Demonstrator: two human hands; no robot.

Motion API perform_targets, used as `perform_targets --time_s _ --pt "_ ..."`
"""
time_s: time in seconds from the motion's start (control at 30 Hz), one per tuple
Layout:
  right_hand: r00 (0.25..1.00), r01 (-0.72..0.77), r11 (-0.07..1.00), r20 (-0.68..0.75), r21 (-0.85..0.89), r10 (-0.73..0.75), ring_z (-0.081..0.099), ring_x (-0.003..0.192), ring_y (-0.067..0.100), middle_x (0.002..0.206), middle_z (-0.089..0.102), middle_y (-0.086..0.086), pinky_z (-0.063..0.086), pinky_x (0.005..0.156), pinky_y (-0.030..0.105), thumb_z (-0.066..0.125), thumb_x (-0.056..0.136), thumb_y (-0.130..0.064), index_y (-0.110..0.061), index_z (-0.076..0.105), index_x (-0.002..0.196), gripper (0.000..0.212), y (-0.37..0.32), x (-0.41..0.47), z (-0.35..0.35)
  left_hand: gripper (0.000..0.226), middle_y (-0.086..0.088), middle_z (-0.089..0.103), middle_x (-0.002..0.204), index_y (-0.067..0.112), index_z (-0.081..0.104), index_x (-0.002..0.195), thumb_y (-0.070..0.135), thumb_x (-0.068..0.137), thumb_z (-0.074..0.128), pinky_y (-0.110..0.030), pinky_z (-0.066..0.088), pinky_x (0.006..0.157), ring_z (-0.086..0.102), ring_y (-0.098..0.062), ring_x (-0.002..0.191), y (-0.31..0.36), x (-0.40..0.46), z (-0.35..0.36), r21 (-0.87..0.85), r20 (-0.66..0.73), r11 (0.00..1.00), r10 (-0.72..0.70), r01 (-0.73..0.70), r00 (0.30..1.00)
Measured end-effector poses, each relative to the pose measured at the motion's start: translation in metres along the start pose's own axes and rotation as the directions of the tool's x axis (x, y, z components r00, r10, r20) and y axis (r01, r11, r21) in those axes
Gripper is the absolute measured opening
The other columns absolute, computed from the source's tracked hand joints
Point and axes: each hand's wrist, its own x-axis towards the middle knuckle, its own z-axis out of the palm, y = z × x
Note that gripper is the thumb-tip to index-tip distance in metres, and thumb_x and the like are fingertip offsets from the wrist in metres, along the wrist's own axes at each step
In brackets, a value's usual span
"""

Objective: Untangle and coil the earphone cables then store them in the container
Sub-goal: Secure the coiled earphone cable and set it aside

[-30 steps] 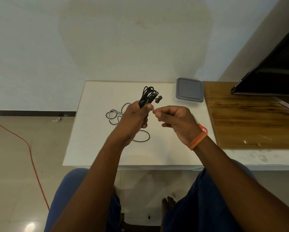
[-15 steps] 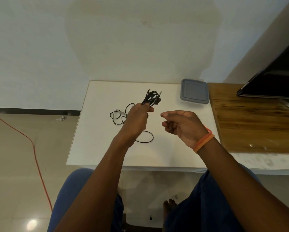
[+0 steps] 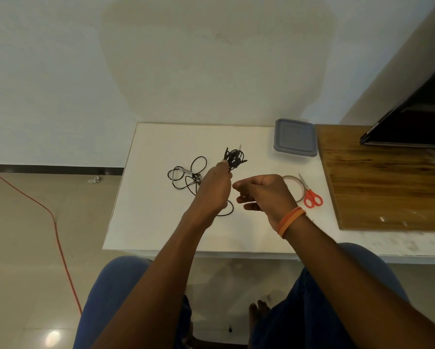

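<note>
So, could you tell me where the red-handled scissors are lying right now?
In the head view, the scissors lie on the white table to the right of the right hand, beside a roll of tape and in front of the grey-lidded container.

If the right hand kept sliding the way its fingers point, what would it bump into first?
Probably the left hand, which grips the coiled black earphone cable. The right hand points leftward at it, though depth is unclear from this single view.

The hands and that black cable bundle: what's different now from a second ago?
The right hand let go of the bundle's end and drew back toward the person, away from the left hand. It now seems to pinch something thin and pale. The left hand still grips the coiled black earphone bundle. The loose cable and closed container stayed put.
</note>
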Motion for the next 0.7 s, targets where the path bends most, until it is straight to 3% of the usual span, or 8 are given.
perform_targets --time_s 0.1,0.23,0.43,0.7 --pt "1.0 -0.023 1.0 0.005 0.004 0.023 0.071 0.067 0.016 0.079 0.073 0.01 0.058 0.064 0.028 0.071 0.084 -0.014 -0.008 0.075 0.087 0.008 0.0 0.003 -0.004 0.014 0.001 0.03 0.072 0.016 0.044 0.086 0.025 0.094 0.038 -0.03 0.027 0.055 0.026 -0.015 0.061 -0.001 -0.002 -0.005 0.052 0.129 0.997 -0.063 0.057 0.99" --pt "0.999 -0.047 0.999 0.024 0.011 0.047 0.071 0.067 0.015 0.08 0.072 0.009 0.058 0.065 0.028 0.072 0.084 -0.013 -0.008 0.076 0.088 0.007 0.001 0.004 -0.006 0.013 -0.002 0.027 0.073 0.014 0.036 0.085 0.015 0.098 0.036 -0.029 0.024 0.055 0.023 -0.014 0.059 -0.007 0.003 -0.01 0.058 0.126 0.998 -0.03 0.023 0.992" --pt "0.996 -0.078 0.995 0.047 0.063 0.076 0.07 0.068 0.017 0.077 0.071 0.01 0.055 0.063 0.027 0.073 0.083 -0.013 -0.005 0.076 0.092 0.012 0.001 0.004 -0.006 0.017 0.002 0.025 0.063 0.017 0.039 0.077 0.022 0.092 0.032 -0.026 0.023 0.05 0.023 -0.013 0.05 -0.003 0.004 -0.014 0.032 0.135 0.987 -0.161 0.158 0.978" --pt "0.995 -0.073 0.994 0.074 0.086 0.067 0.07 0.068 0.018 0.074 0.07 0.01 0.057 0.068 0.032 0.073 0.083 -0.013 -0.006 0.076 0.089 0.01 0.0 0.003 -0.004 0.03 0.004 0.023 0.058 0.018 0.037 0.075 0.029 0.103 0.033 -0.023 0.022 0.047 0.018 -0.012 0.048 -0.002 0.003 -0.013 -0.1 0.267 0.978 -0.152 0.185 0.952"
